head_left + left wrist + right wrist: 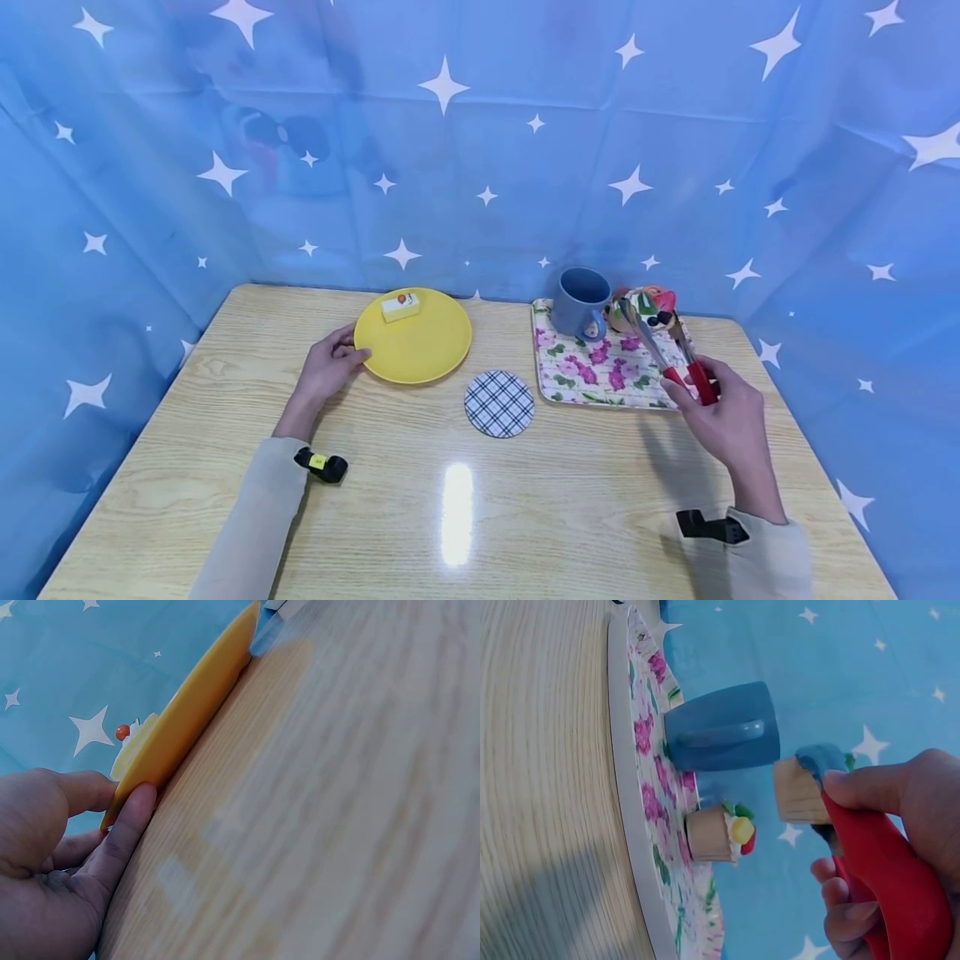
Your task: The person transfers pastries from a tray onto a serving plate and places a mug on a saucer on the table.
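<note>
- A blue curtain (442, 208) scattered with white four-pointed stars hangs behind and at both sides of a pale wood-grain table (375, 525), where a bright streak of light shines near the middle.
- A yellow plate (416, 346) lies toward the far left of the table, and a small cake slice (401, 307) with an orange-red topping sits on it, near the far rim.
- The person's left hand (330, 364) pinches the plate's left rim between thumb and fingers.
- The person's right hand (729, 417) is curled round the red handles of a pair of tongs (889, 877), the thumb lying along one handle.
- The tongs grip a cupcake (793, 793) at its topped end; its tan base shows, while the topping is mostly hidden. It is held up above the tray, apart from it.
- The tray (592, 375), patterned with pink flowers and green leaves, lies at the far right of the table.
- On it stand a blue mug (576, 307), handle toward the person, and, near the mug, a second cupcake (709, 834) with white, green, yellow and red on top.
- A round checked coaster (498, 404) lies flat between plate and tray, nearer the person.
- Both arms wear light sleeves (255, 517), each with a black strap (712, 527) at the wrist.
</note>
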The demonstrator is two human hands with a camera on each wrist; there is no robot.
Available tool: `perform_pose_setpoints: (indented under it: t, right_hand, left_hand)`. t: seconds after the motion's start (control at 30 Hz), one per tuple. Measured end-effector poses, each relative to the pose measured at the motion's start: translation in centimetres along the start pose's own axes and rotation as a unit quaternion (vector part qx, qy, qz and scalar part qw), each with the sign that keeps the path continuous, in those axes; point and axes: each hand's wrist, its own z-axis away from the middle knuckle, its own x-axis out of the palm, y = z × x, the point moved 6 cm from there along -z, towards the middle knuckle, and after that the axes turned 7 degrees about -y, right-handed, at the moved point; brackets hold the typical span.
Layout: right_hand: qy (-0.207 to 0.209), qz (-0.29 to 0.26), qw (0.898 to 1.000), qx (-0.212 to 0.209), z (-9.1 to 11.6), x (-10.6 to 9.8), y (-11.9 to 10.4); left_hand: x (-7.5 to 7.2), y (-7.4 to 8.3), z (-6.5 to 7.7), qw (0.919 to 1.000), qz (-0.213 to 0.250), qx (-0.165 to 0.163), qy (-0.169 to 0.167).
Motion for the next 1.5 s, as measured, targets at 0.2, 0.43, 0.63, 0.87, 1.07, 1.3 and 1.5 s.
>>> perform_pose_setpoints:
  t: [0.2,0.43,0.63,0.87,1.07,1.3,1.5]
  right_hand:
    - [0.005,-0.001,1.000,-0.023,0.0,0.3,-0.6]
    - [0.012,-0.006,0.999,-0.039,0.3,0.2,-1.4]
    - [0.014,-0.009,0.998,-0.058,0.6,0.5,-2.2]
    - [0.020,-0.012,0.997,-0.069,0.7,0.4,-2.8]
    - [0.009,-0.012,0.997,-0.070,0.4,0.4,-3.3]
    - [0.007,-0.015,0.996,-0.084,0.3,0.9,-4.3]
    - [0.005,-0.013,0.996,-0.091,0.3,1.1,-5.0]
  left_hand:
    - [-0.3,-0.6,0.0,0.9999,0.010,-0.008,-0.003]
    - [0.0,0.4,0.5,0.9998,0.015,-0.006,-0.008]
    - [-0.1,-0.3,0.5,0.9998,0.017,-0.004,-0.003]
    - [0.2,0.6,0.6,0.9996,0.023,-0.006,-0.014]
    - [0.1,1.5,0.6,0.9993,0.028,-0.017,-0.018]
    - [0.0,0.5,0.1,0.9998,0.020,0.000,-0.006]
    - [0.2,0.3,0.1,0.9998,0.020,0.000,-0.008]
